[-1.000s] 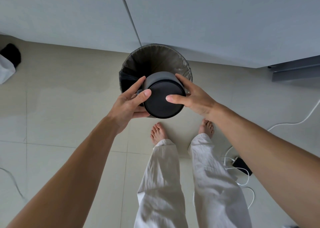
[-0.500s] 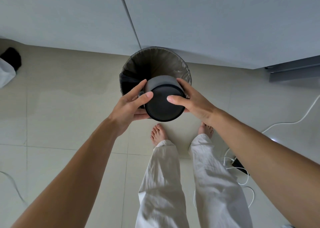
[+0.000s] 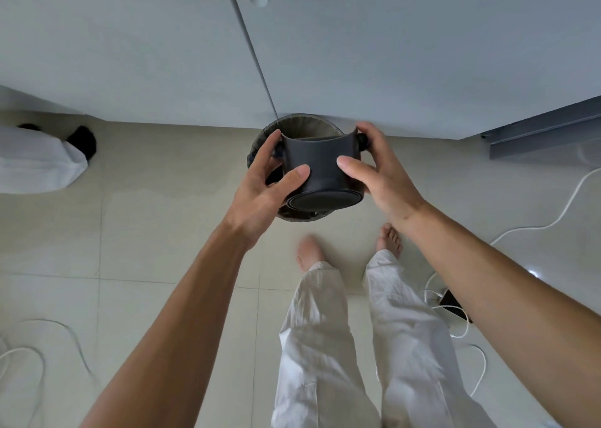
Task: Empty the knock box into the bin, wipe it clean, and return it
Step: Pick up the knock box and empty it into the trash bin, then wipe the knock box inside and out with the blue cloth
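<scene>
Gripping black knock box [image 3: 320, 172] between both hands, held in the air right above the bin [image 3: 286, 216], which is mostly hidden behind it. Left hand [image 3: 265, 183] clamping the box's left side, thumb lying across the front wall, fingers wrapping round the far side near the left knob end of the knock bar. Right hand [image 3: 379, 170] closing on the right side, thumb pressing on the front wall, fingers curling over the right bar knob. Box axis running near-far and tilting: flat round base pointing toward the camera and slightly down, open mouth facing away and upward toward the cabinet doors [image 3: 357, 53]. Knock bar running left-right across the mouth, only its ends showing. Inside of box not visible, so contents impossible to tell. Bin standing on the tiled floor [image 3: 146, 232] against the cabinet base, dark liner rim peeking out above and below the box. Bare feet and pale trousers [image 3: 325, 346] showing below, left foot blurred. White cables [image 3: 536, 226] lying toward the floor's right edge.
</scene>
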